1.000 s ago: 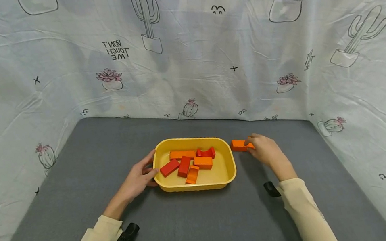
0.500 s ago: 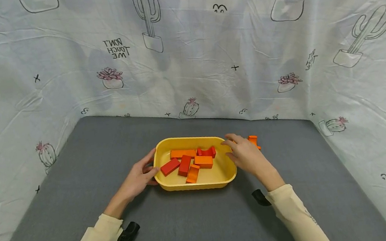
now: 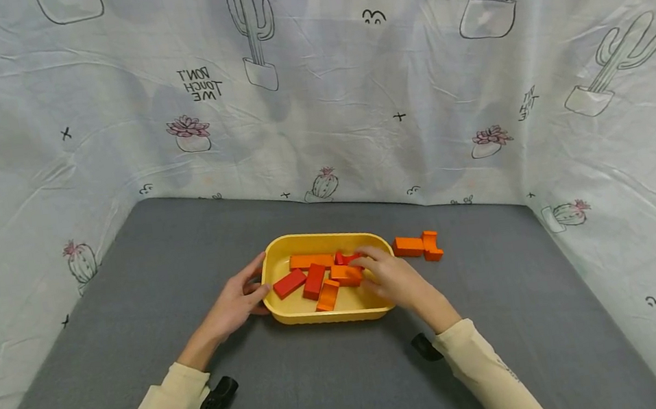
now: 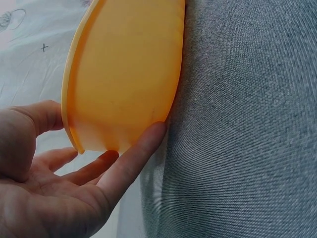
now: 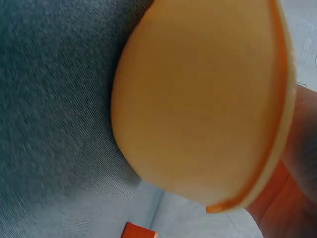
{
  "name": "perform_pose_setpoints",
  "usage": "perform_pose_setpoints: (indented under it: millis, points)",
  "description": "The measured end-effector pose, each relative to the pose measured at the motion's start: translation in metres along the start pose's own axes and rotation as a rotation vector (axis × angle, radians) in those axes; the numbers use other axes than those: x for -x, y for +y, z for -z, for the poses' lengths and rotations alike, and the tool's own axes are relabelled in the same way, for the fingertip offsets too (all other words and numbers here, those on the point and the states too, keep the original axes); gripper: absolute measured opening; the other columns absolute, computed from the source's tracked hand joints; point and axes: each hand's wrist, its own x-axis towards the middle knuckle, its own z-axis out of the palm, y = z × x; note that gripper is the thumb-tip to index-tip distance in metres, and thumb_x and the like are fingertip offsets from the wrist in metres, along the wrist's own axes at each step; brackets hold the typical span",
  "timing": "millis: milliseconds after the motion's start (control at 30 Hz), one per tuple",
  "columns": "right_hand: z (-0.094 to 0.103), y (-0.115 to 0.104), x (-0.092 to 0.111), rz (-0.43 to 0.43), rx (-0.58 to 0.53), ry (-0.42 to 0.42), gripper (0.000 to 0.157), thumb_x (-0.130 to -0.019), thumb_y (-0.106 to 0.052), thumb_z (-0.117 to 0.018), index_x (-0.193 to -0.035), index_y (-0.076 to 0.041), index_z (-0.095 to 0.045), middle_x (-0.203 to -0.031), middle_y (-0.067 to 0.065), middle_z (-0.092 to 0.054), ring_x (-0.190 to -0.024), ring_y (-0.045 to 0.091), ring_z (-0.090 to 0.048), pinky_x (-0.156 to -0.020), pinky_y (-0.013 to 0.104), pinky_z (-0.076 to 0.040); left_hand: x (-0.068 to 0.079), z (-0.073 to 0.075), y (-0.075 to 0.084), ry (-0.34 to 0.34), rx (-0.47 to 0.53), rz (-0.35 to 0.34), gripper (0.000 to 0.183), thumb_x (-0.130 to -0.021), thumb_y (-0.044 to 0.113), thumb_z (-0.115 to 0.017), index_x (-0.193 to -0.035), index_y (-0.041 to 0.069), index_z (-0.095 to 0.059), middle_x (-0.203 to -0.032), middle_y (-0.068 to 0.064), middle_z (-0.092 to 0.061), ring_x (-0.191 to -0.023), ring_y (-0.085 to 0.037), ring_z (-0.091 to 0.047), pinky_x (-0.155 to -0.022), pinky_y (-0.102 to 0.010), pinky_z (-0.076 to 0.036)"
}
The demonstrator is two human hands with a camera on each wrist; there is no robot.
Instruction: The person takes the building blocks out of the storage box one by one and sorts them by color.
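Observation:
A yellow plastic tub (image 3: 330, 317) stands on the grey table with several red and orange toy blocks inside. My left hand (image 3: 234, 306) holds its left end, thumb at the rim and fingers along the outer wall (image 4: 124, 64), as the left wrist view shows. Over the right end reaches my right hand (image 3: 397, 282), fingers apart, fingertips close to a red notched block (image 3: 343, 258) and an orange block (image 3: 345, 275). In the right wrist view the tub's wall (image 5: 198, 99) hides most of the fingers of that hand (image 5: 290, 201).
To the tub's right lie an orange rectangular block (image 3: 408, 246) and an orange notched block (image 3: 432, 246), side by side on the grey table (image 3: 327, 384). A white cloth (image 3: 338, 92) with cactus drawings hangs around the back and sides.
My right hand has left the orange blocks beside the tub and moved left over its right rim into the tub. The left hand has stayed on the tub.

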Motion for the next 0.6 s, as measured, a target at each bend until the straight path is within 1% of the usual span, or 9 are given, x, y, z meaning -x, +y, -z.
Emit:
perform_pose_setpoints:
  millis: [200, 300, 433, 533, 600]
  points:
    - [-0.004, -0.002, -0.002, 0.01, 0.009, -0.028, 0.037, -0.077, -0.012, -0.071, -0.113, -0.012, -0.062, -0.125, 0.01, -0.049, -0.104, 0.02, -0.054, -0.084, 0.034, -0.05, 0.001, 0.001, 0.0, -0.008, 0.0, -0.008, 0.064, -0.093, 0.011, -0.051, -0.146, 0.021, -0.016, -0.139, -0.019, -0.031, -0.107, -0.038, -0.05, -0.068, -0.04, -0.055]
    - [-0.006, -0.003, -0.004, 0.005, 0.006, -0.037, 0.036, -0.077, -0.012, -0.071, -0.112, -0.012, -0.062, -0.124, 0.009, -0.05, -0.106, 0.02, -0.053, -0.086, 0.033, -0.049, 0.001, 0.001, 0.0, -0.008, -0.004, -0.01, 0.064, -0.093, 0.011, -0.051, -0.146, 0.021, -0.016, -0.139, -0.02, -0.031, -0.107, -0.037, -0.05, -0.068, -0.039, -0.055]
    - [-0.008, -0.003, -0.008, -0.016, 0.012, -0.07, 0.034, -0.077, -0.012, -0.071, -0.11, -0.012, -0.063, -0.122, 0.006, -0.052, -0.107, 0.017, -0.052, -0.09, 0.031, -0.046, 0.001, 0.001, -0.001, -0.008, -0.008, -0.012, 0.064, -0.093, 0.01, -0.05, -0.146, 0.021, -0.016, -0.139, -0.019, -0.031, -0.107, -0.037, -0.05, -0.068, -0.039, -0.055]
    - [-0.011, -0.003, -0.011, -0.028, 0.003, -0.102, 0.033, -0.078, -0.013, -0.071, -0.11, -0.013, -0.064, -0.119, 0.004, -0.054, -0.105, 0.016, -0.051, -0.091, 0.03, -0.046, 0.0, 0.0, -0.001, -0.005, -0.011, -0.008, 0.064, -0.093, 0.009, -0.049, -0.146, 0.022, -0.015, -0.138, -0.02, -0.032, -0.106, -0.037, -0.051, -0.067, -0.04, -0.055]
    - [-0.011, -0.001, -0.012, -0.026, -0.006, -0.109, 0.032, -0.078, -0.012, -0.071, -0.109, -0.014, -0.064, -0.116, 0.003, -0.055, -0.104, 0.015, -0.052, -0.091, 0.029, -0.046, -0.001, -0.001, -0.001, -0.006, -0.015, -0.004, 0.064, -0.093, 0.009, -0.049, -0.146, 0.023, -0.015, -0.136, -0.021, -0.033, -0.105, -0.036, -0.052, -0.067, -0.041, -0.055]
